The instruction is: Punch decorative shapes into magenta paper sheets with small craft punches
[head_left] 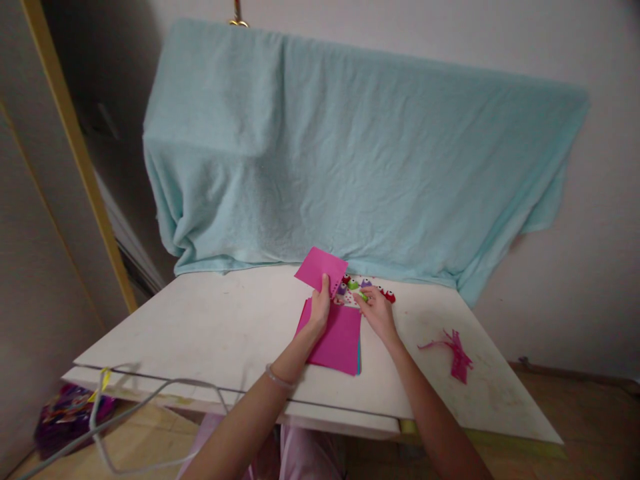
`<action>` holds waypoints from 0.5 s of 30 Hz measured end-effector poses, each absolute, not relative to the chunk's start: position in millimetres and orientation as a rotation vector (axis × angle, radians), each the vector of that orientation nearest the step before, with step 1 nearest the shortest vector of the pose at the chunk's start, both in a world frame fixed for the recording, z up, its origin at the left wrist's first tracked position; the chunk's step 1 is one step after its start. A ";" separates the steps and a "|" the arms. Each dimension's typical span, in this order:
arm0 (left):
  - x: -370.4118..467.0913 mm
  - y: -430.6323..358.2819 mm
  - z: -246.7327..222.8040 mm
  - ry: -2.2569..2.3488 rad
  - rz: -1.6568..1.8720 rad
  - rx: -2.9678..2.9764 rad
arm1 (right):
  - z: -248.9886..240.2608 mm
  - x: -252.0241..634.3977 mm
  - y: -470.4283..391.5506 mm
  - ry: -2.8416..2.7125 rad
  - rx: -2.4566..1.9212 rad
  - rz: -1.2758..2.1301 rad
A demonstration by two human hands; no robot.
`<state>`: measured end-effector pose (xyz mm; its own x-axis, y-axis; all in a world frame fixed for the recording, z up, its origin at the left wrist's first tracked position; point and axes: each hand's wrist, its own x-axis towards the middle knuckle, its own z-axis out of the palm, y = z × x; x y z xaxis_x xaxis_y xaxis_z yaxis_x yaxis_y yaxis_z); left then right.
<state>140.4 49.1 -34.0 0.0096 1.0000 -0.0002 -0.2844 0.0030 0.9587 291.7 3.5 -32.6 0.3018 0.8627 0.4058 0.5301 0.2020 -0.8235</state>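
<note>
My left hand (321,303) is closed on a pink paper card (320,268), its thumb lying on top. The card has small cut-outs or marks along its right edge and is raised above a stack of magenta paper (336,340), with red and blue sheets showing at the stack's edges. To the right, my right hand (376,308) pinches a small green piece (363,297). Around and behind that hand lie several small colourful pieces with eye-like spots, among them a purple one (367,283) and a red one (390,297). A white sheet with red dots shows partly between my hands.
Torn pink plastic (457,357) lies on the right of the white table (220,320). A light blue cloth (370,160) hangs behind it. Pale cables (165,383) loop past the front left edge, and a shiny purple bag (70,413) sits on the floor at left.
</note>
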 end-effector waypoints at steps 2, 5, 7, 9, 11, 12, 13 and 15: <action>141.1 51.0 -36.3 0.967 1.312 1.007 | -36.4 287.0 3.5 -1.468 -1.519 0.291; 142.6 52.3 -38.3 0.928 1.310 1.043 | -40.7 282.3 4.7 -1.580 -1.560 0.156; 143.3 51.5 -37.6 0.924 1.303 1.073 | -42.6 280.4 5.6 -1.644 -1.554 0.094; 143.3 49.7 -35.4 0.926 1.283 1.109 | -44.0 279.4 6.2 -1.698 -1.541 0.058; 143.3 47.8 -32.6 0.909 1.252 1.140 | -45.0 279.2 6.4 -1.730 -1.538 0.038; 143.4 46.9 -31.4 0.888 1.235 1.147 | -45.3 279.4 6.4 -1.737 -1.539 0.031; 143.7 46.2 -30.6 0.866 1.218 1.148 | -45.6 279.8 6.3 -1.739 -1.538 0.029; 144.6 45.1 -30.0 0.830 1.195 1.132 | -45.7 281.2 6.3 -1.734 -1.527 0.028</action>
<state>144.6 45.1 -30.0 0.2096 0.9752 0.0715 -0.2729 -0.0119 0.9620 281.2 6.3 -45.7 0.0567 0.8393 0.5407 0.8211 0.2688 -0.5035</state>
